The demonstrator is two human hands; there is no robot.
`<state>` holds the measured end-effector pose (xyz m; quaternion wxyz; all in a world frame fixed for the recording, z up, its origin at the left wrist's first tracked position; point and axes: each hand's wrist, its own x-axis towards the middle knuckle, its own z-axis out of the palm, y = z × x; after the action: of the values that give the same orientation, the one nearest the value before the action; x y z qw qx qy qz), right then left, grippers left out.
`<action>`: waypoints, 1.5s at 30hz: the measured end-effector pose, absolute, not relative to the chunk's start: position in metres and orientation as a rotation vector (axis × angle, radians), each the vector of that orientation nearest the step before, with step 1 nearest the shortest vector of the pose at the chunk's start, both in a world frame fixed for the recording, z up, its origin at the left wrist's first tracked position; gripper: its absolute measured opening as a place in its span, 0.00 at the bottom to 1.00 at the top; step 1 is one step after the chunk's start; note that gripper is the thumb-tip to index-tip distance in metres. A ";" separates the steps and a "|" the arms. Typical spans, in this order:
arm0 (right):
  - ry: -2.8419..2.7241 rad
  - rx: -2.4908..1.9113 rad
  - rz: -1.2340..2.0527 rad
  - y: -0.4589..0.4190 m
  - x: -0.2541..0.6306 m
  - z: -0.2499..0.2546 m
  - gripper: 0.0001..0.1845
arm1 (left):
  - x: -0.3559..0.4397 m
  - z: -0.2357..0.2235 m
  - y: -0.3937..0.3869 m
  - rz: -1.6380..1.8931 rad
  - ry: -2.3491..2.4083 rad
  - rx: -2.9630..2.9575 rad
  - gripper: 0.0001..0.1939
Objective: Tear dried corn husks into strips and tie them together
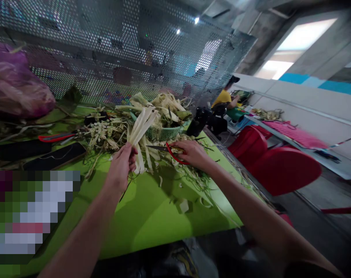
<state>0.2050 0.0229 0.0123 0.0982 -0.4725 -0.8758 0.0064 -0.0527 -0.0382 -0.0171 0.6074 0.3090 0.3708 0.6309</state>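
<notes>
Pale, dry leaf strips that look like corn husk (143,122) stand up in a bunch from my left hand (124,160), whose fingers are closed round their lower end. My right hand (189,153) grips red-handled scissors (175,155). Their dark blades point left, toward the lower ends of the strips; whether they touch cannot be made out. Behind both hands a green basket (165,134) is heaped with more husks (163,103). Shredded husk scraps (108,133) lie in a pile to the left of the bunch.
Another red-handled tool (56,137) and dark flat objects (55,156) lie left on the green table (140,220). A pinkish plastic bag (17,83) sits back left. A perforated metal screen (105,50) rises behind. To the right are red chairs (282,166) and a person in yellow (222,98).
</notes>
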 end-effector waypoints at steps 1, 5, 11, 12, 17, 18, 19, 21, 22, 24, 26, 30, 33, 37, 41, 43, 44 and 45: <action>-2.599 -1.436 -0.028 0.026 0.206 0.008 0.28 | -0.052 -0.017 -0.038 1.446 0.857 0.708 0.18; -2.545 -1.484 -0.090 0.018 0.211 0.007 0.22 | -0.052 -0.018 -0.037 1.393 0.860 0.672 0.20; -2.610 -1.310 0.189 -0.031 0.186 0.005 0.08 | -0.050 -0.016 -0.039 1.416 0.832 0.721 0.12; -2.624 -1.335 0.158 -0.037 0.179 0.001 0.06 | -0.050 -0.016 -0.040 1.423 0.811 0.738 0.12; -2.584 -1.454 0.111 -0.047 0.163 -0.013 0.05 | -0.051 -0.017 -0.039 1.438 0.741 0.761 0.10; -2.532 -1.460 0.204 -0.046 0.164 -0.012 0.05 | -0.051 -0.018 -0.039 1.439 0.739 0.763 0.10; -2.461 -1.458 0.341 -0.045 0.167 -0.011 0.04 | -0.051 -0.018 -0.038 1.439 0.738 0.765 0.10; -2.273 -1.424 0.719 -0.044 0.173 -0.005 0.04 | -0.051 -0.018 -0.037 1.437 0.741 0.769 0.09; -2.170 -1.393 0.916 -0.043 0.176 -0.001 0.05 | -0.050 -0.018 -0.037 1.434 0.749 0.772 0.10; -1.990 -1.339 1.189 -0.043 0.180 0.008 0.07 | -0.049 -0.018 -0.038 1.421 0.774 0.797 0.10; -1.926 -1.332 1.246 -0.044 0.180 0.018 0.09 | -0.048 -0.017 -0.040 1.389 0.792 0.854 0.10; -2.091 -1.276 1.013 -0.043 0.168 0.035 0.07 | -0.043 -0.015 -0.045 1.261 0.796 0.974 0.10; -2.263 -1.288 0.766 -0.042 0.154 0.045 0.05 | -0.040 -0.015 -0.048 1.131 0.813 1.015 0.11; -2.361 -1.334 0.500 -0.040 0.140 0.052 0.05 | -0.037 -0.017 -0.048 1.065 0.775 1.064 0.12; -2.329 -1.268 0.573 -0.037 0.140 0.049 0.05 | -0.037 -0.020 -0.045 1.164 0.704 0.966 0.10; -2.259 -1.239 0.757 -0.035 0.144 0.045 0.05 | -0.038 -0.019 -0.044 1.221 0.670 0.903 0.09; -2.216 -1.233 0.850 -0.034 0.148 0.043 0.06 | -0.040 -0.017 -0.044 1.248 0.652 0.877 0.08; -2.173 -1.237 0.926 -0.033 0.153 0.040 0.07 | -0.042 -0.015 -0.043 1.275 0.636 0.851 0.08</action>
<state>0.1529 -0.0335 0.0402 0.2357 -0.4508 -0.7920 0.3375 -0.0416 -0.0434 -0.0149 0.6750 0.3782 0.2826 0.5670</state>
